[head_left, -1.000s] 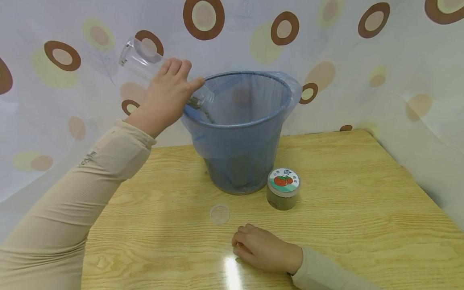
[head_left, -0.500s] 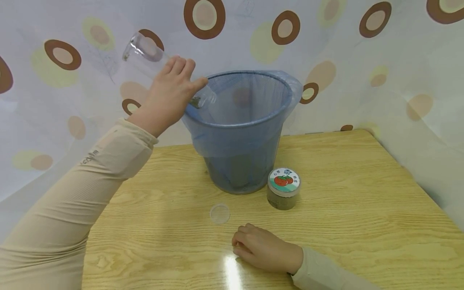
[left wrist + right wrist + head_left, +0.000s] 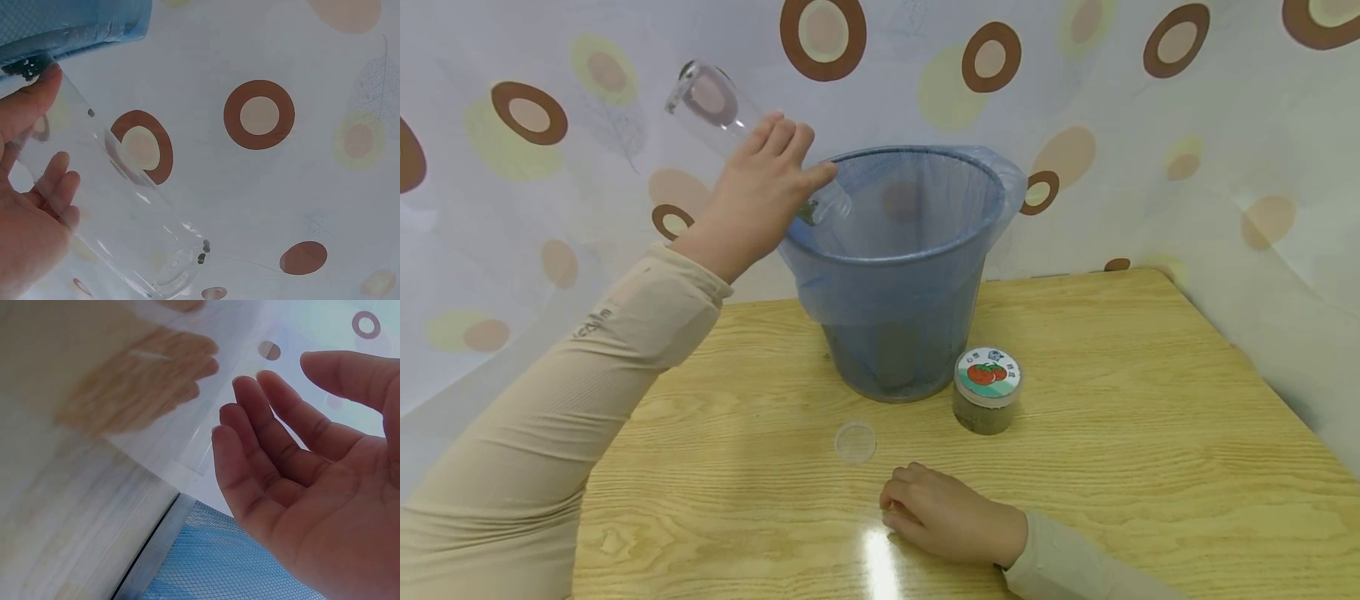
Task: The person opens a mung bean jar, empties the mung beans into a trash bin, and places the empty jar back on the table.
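Observation:
My left hand (image 3: 756,192) grips a tall clear cup (image 3: 707,104), tipped steeply with its base up to the left and its mouth over the rim of a blue mesh waste bin (image 3: 898,342). Small dark green bits (image 3: 808,212) gather near the mouth. In the left wrist view, a few specks (image 3: 204,251) cling by the base, and the thumb and fingers wrap the clear wall (image 3: 137,219). My right hand (image 3: 951,512) rests on the table, fingers loosely curled; the right wrist view shows a bare palm (image 3: 344,519) holding nothing.
A thin blue bag (image 3: 1011,179) lines the bin and folds over its rim. A clear round lid (image 3: 855,442) lies flat before the bin. Right of the bin's base stands a squat jar (image 3: 987,392) with a tomato picture on its lid. A patterned wall covering (image 3: 925,50) hangs behind.
The left hand has shifted slightly up and right, tipping the cup more steeply. Green bits were dropping from its mouth a second ago; fewer show near it now. The right hand stays still.

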Tool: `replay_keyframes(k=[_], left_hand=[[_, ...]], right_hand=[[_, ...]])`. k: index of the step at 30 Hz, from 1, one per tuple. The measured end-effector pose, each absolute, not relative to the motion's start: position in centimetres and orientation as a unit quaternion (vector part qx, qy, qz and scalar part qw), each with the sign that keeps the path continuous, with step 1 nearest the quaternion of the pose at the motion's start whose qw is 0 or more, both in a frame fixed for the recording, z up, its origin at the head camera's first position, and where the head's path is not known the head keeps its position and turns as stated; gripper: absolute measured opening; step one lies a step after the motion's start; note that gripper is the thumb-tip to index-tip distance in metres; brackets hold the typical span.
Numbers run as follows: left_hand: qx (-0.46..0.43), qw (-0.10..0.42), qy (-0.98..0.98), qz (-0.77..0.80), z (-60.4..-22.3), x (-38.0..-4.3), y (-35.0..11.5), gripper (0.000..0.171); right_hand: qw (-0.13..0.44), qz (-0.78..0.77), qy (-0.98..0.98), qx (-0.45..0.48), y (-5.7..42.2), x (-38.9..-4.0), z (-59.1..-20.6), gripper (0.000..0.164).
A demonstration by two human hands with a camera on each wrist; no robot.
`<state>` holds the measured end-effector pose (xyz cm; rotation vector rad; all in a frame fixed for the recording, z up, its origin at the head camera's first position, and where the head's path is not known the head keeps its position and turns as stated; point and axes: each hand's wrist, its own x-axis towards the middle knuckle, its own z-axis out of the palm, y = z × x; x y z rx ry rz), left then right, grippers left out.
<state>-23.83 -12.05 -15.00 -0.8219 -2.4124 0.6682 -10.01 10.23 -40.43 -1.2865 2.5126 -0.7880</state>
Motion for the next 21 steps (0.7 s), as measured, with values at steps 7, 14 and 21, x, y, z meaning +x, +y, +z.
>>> replay_keyframes(k=[7, 14, 21], left_hand=[[-0.306, 0.256, -0.878, 0.263, -15.09, -24.13, -11.83, 0.057], [-0.332, 0.301, -0.852, 0.27, -15.46, -24.49, -11.88, 0.044], [-0.336, 0.325, -0.824, 0.319, -15.83, -24.6, -11.68, 0.039]], right_hand=[[0.1, -0.267, 0.851, -0.441, 10.14, -10.06, -40.55, 0.011], [0.093, -0.264, 0.852, -0.442, 10.03, -10.03, -40.64, 0.01], [0.092, -0.263, 0.854, -0.44, 9.99, -9.97, -40.66, 0.009]])
